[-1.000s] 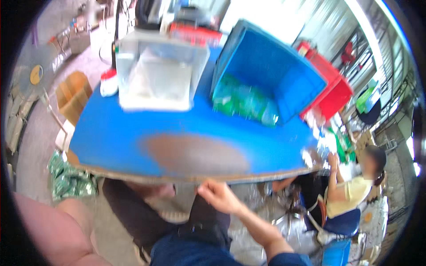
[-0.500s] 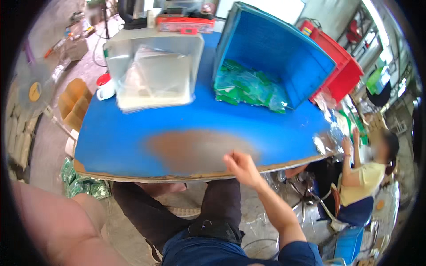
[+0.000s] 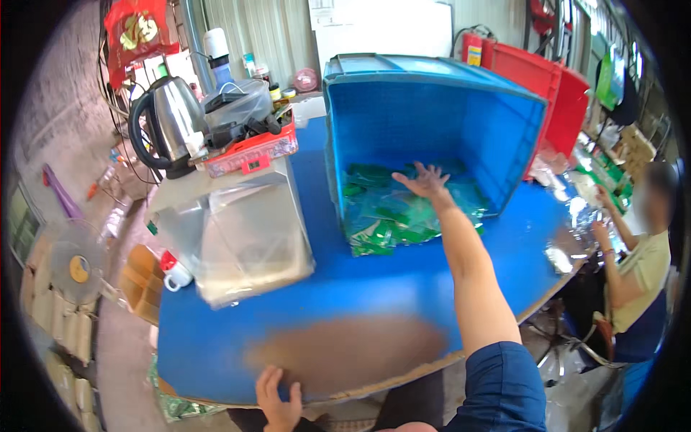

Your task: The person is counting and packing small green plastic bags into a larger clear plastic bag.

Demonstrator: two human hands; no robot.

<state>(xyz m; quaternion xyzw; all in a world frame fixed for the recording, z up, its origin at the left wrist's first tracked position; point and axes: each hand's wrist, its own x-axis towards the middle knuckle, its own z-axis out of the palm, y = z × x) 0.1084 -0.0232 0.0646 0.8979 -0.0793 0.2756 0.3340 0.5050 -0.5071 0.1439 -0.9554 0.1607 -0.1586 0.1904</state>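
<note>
My right hand (image 3: 426, 180) reaches into a blue plastic crate (image 3: 432, 66) lying on its side, open toward me. Its fingers are spread above a heap of clear plastic packets with green contents (image 3: 392, 216), and it holds nothing; whether the fingertips touch the packets I cannot tell. At the front edge of the blue table (image 3: 237, 327) rests my left hand (image 3: 279, 405), fingers apart and bare of any object, beside a worn brown patch. Left of the crate lies a stack of clear plastic bags (image 3: 255, 237).
A steel kettle (image 3: 173, 119) and a red tray of small things (image 3: 255, 150) stand at the far left. A white cup (image 3: 175, 277) sits by the table's left edge. Red crates (image 3: 565, 115) stand behind the blue one. At right, a seated person (image 3: 640, 270) handles clear packets.
My right hand has gone from a closed shape at the table's front edge to spread fingers inside the crate. My left hand has come onto the table edge. The view has shifted upward.
</note>
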